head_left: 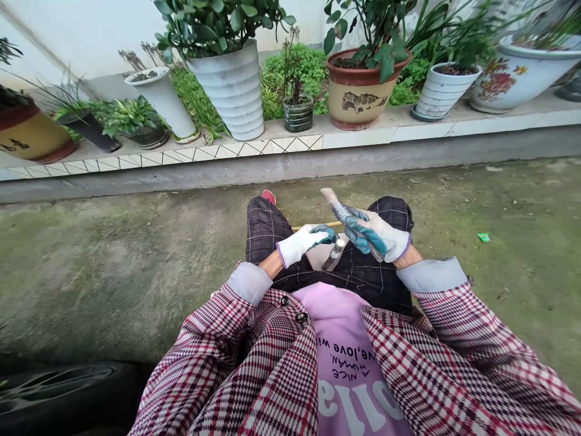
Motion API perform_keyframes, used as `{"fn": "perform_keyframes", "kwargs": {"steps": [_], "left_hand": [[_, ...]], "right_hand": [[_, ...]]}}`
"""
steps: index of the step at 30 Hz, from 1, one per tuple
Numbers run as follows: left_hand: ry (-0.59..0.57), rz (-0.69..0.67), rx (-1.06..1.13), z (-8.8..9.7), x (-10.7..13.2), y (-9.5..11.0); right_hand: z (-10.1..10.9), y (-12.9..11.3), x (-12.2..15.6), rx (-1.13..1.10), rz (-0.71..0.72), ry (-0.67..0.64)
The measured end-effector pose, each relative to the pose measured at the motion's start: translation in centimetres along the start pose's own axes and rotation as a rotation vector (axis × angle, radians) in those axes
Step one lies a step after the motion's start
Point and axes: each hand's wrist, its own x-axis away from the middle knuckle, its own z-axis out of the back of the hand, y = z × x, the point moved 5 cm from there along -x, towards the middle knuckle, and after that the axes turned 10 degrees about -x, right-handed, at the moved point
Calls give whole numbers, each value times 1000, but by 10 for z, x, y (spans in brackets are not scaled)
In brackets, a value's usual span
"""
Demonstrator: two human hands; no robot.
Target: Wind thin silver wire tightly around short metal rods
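Note:
My right hand (374, 233), in a white glove with a teal coated palm, is wrapped round a wire-wrapped rod (341, 211). The rod has a pale, blunt end pointing up and to the left, and grey coils below it. My left hand (306, 241), gloved alike, is closed with its fingers curled; what they hold, if anything, is hidden. Just below those fingertips, a short grey cylinder (332, 259) with a shiny rounded top slants over the lap. I cannot tell whether the left hand touches it. Behind the hands runs a thin yellow strip (297, 228).
Ahead, a low tiled ledge (295, 145) carries several potted plants, among them a tall white ribbed pot (231, 91) and a tan pot with a red rim (361, 91). A dark wheel (59, 393) is at lower left. A green scrap (483, 237) lies on the concrete to the right.

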Motion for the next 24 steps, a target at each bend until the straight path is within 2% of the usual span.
{"fn": "perform_keyframes", "kwargs": {"steps": [4, 9, 13, 15, 17, 20, 22, 24], "left_hand": [[-124, -45, -9, -19, 4, -6], [18, 25, 64, -34, -14, -29], [76, -5, -58, -42, -24, -45], [82, 26, -116, -45, -26, -54], [90, 92, -105, -46, -28, -64], [157, 223, 80, -40, -30, -74], [226, 292, 213, -31, -31, -77], [275, 295, 282, -19, -31, -73]], "right_hand": [[12, -7, -4, -100, 67, 48], [13, -9, -5, -133, 73, 37], [2, -3, -5, -149, 34, -3], [-3, 0, -4, -157, 17, -18], [-7, -1, -2, -164, 8, -23], [-6, -11, -1, -192, 45, -3], [4, -26, 0, -231, 138, 46], [23, -40, -1, -267, 244, 124]]}}
